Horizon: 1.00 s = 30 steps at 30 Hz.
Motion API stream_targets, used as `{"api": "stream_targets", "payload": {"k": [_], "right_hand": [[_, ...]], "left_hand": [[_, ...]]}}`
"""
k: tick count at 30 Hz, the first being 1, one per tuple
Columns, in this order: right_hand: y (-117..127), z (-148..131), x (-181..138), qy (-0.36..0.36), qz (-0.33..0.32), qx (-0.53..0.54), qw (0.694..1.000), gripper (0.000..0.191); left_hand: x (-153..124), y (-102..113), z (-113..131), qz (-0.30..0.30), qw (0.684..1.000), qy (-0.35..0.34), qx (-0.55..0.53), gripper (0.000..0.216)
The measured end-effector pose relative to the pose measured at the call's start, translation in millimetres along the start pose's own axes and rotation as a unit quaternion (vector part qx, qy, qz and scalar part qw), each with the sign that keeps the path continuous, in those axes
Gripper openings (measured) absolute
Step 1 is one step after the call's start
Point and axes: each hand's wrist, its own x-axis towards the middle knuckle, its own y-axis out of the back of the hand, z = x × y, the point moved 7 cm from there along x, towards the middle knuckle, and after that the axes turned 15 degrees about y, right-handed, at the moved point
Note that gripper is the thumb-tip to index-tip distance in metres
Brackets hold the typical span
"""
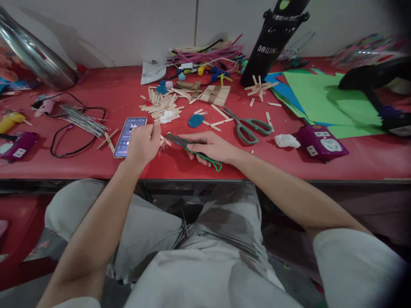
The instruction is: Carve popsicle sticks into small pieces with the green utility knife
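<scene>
My left hand (143,141) is closed in a fist over the right edge of a lit phone (121,143) on the red table. Short pale ends of a wooden craft stick (165,140) show beside its fingers, seemingly pinched there. My right hand (208,146) is wrapped round a slim dark tool with a green loop (180,141); its exact kind is unclear. The tool's tip points left and meets the stick end. Beyond both hands lies a loose pile of craft sticks (163,105). Grey-green scissors (247,128) lie open, right of my right hand.
A black bottle (263,51) stands at the back, near a bundle of pink pipe cleaners (205,57). Green paper sheets (334,98) and a purple power socket (323,143) are on the right. Thin metal wires (83,119) and a steel flask (41,55) are on the left.
</scene>
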Motion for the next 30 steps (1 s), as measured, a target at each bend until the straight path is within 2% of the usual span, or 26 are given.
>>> {"api": "stream_targets", "payload": {"k": [14,20,25,30], "right_hand": [[-2.6,1.4,-1.2,-0.005,-0.023,-0.024,0.999,0.054],[-0.4,1.5,-0.3,0.01,-0.001,-0.002,1.0,0.052],[-2.4,3.5,-1.0,-0.002,-0.017,-0.003,1.0,0.053],[-1.7,2.3,-1.2,-0.006,-0.001,-0.001,1.0,0.051]], "left_hand": [[0.7,-0.3,-1.2,0.004,1.0,0.005,0.005,0.047],[0.2,-0.1,-0.8,-0.004,1.0,0.011,0.0,0.047],[-0.2,0.6,-1.4,0.002,1.0,0.012,0.0,0.047],[0.3,0.4,-1.6,0.006,1.0,0.003,-0.005,0.046]]}}
